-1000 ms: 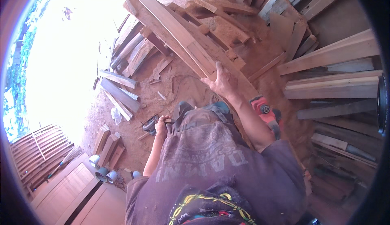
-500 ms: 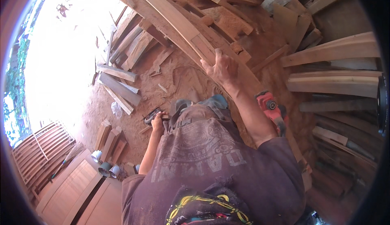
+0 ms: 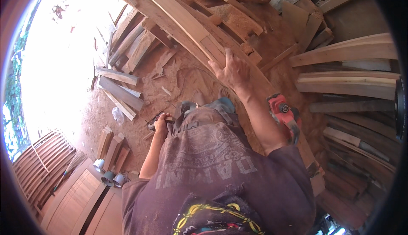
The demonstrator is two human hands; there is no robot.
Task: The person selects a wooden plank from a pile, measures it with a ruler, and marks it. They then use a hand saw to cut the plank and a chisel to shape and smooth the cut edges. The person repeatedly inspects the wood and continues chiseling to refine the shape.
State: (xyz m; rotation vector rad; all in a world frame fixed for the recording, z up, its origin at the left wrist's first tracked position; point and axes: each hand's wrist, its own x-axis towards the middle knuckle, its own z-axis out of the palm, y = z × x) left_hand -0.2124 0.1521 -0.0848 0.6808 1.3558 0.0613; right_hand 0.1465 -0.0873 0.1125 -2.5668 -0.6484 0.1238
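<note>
My right hand [image 3: 236, 71] rests on a long wooden board [image 3: 182, 14], which lies along a wider plank [image 3: 259, 77]. Its thumb and forefinger are spread near a short, darker section [image 3: 211, 47] of the wood; the other fingers are partly hidden. Down by my left hip, my left hand [image 3: 161, 122] is closed on a dark tool [image 3: 152, 123], whose kind I cannot make out. A red and black power tool [image 3: 281, 108] sits on the plank beside my right forearm.
Wood offcuts [image 3: 121, 92] and a crumpled clear plastic bag [image 3: 118, 115] lie on the dusty floor at left. Beyond the plank is a sawdust-covered timber pile [image 3: 238, 18]. Stacked boards [image 3: 348, 84] stand at right. Panelled wood [image 3: 72, 197] and a slatted frame [image 3: 40, 160] are at lower left.
The view has shifted slightly, and my feet show more clearly below my shorts. My right hand stays on the wood, and my left still holds the dark tool.
</note>
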